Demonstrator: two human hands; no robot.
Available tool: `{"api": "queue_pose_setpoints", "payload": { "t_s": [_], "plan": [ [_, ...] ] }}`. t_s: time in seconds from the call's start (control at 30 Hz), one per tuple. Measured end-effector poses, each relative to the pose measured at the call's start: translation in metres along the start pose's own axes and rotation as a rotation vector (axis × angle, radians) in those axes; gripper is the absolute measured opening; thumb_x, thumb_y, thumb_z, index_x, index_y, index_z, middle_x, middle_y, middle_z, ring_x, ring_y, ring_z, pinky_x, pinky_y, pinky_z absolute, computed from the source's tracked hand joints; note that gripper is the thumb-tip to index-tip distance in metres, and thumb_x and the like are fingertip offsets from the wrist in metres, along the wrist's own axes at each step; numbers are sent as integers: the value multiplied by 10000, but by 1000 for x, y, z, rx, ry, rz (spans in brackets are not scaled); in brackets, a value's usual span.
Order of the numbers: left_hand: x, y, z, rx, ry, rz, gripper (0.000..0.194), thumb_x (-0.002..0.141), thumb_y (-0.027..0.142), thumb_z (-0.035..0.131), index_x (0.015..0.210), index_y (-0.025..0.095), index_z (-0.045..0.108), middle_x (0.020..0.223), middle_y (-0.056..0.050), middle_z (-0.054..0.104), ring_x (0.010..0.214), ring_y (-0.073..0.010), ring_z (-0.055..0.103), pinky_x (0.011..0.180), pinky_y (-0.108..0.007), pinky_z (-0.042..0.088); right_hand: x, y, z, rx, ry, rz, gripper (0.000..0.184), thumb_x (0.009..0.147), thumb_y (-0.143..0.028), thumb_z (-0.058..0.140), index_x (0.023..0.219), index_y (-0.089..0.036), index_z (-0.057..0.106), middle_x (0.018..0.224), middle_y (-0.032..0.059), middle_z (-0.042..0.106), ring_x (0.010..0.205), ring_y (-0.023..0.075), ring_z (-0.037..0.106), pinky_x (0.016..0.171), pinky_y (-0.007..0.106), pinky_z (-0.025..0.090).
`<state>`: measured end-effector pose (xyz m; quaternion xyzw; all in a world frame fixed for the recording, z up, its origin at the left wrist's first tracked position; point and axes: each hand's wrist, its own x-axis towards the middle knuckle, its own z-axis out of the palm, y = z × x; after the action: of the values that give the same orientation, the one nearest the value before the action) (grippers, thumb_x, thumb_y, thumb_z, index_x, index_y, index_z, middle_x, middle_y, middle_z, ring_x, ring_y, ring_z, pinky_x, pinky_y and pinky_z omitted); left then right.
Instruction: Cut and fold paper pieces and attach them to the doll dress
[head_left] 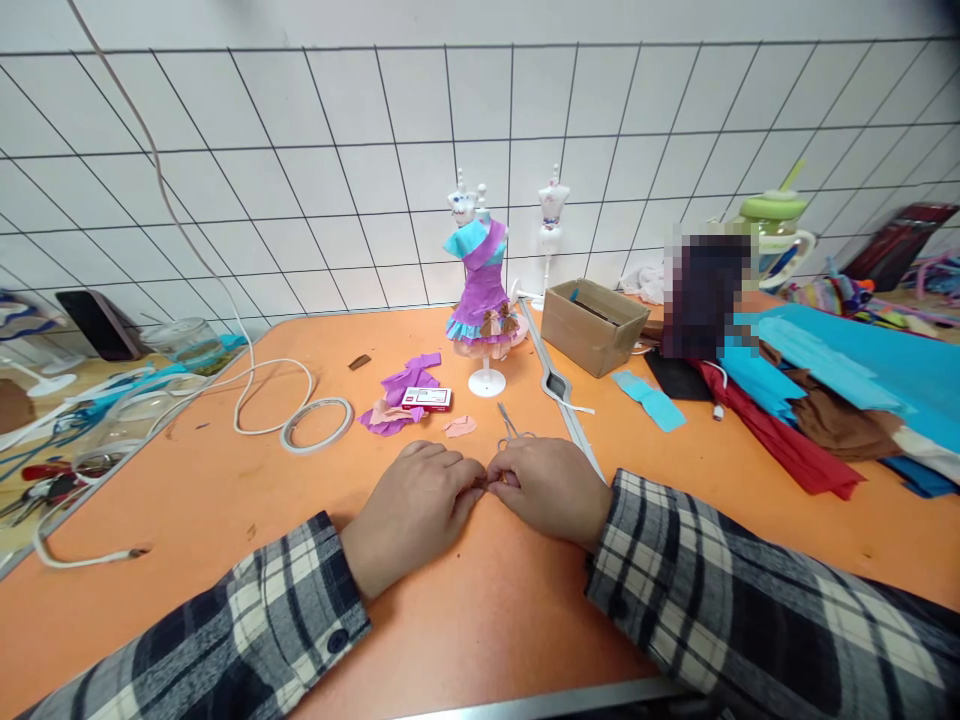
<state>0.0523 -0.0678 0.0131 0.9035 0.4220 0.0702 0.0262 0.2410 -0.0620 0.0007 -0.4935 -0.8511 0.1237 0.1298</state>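
My left hand (421, 505) and my right hand (546, 485) meet over the orange table (472, 610), thumbs and fingertips pinched close together. Whatever is between the fingertips is too small to make out; a bit of brown shows there. Just beyond my right hand lies a pair of small scissors (511, 422), its handles partly covered by the fingers. Farther back stands a mini dress form (484, 280) in a purple and blue crepe-paper dress with brown bows on its ruffled hem. Purple paper scraps (411, 383) and a small red-and-white box (427, 399) sit left of its base.
A roll of tape (317, 425) and a white cable (244, 400) lie to the left. A cardboard box (592, 325), a blue paper piece (651, 400) and coloured paper sheets (832, 375) are on the right. Another dress form (553, 215) stands against the tiled wall.
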Motion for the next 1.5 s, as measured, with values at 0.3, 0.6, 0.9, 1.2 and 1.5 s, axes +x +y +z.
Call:
{"api": "queue_pose_setpoints", "payload": {
  "t_s": [0.3,0.6,0.9,1.2,1.5],
  "plan": [
    [1,0,-2,13,-9,25,205,919,242,502,889,220,704,817,-37,703,806,-207,623,809,-382,407,0,-1,-2,35,-8,16,150,873,-281,570,870,-263,719,868,-7,699,829,159,608,670,270,357],
    [1,1,-1,-29,2,6,190,909,220,504,909,206,693,799,-45,707,802,-209,634,794,-369,427,1,1,-2,41,-13,14,153,874,-298,580,815,-259,716,844,-10,693,786,155,584,643,267,325],
    [2,4,-3,10,6,-17,196,900,251,511,806,181,668,753,-53,692,741,-214,622,763,-377,439,1,-2,-4,43,-24,53,123,866,-294,613,823,-250,720,821,-9,694,799,155,597,636,273,331],
    [1,1,0,-10,4,12,201,907,220,488,917,200,688,818,-57,706,788,-217,631,742,-365,446,2,-1,-4,47,-34,33,119,869,-276,607,812,-235,703,833,-7,684,796,150,585,635,266,320],
    [3,2,-1,-21,-8,-10,200,900,229,500,874,194,695,816,-59,707,805,-222,634,780,-381,451,1,-2,-5,74,-30,72,105,856,-282,605,837,-253,704,796,-16,683,770,148,577,613,263,303]
  ]
}}
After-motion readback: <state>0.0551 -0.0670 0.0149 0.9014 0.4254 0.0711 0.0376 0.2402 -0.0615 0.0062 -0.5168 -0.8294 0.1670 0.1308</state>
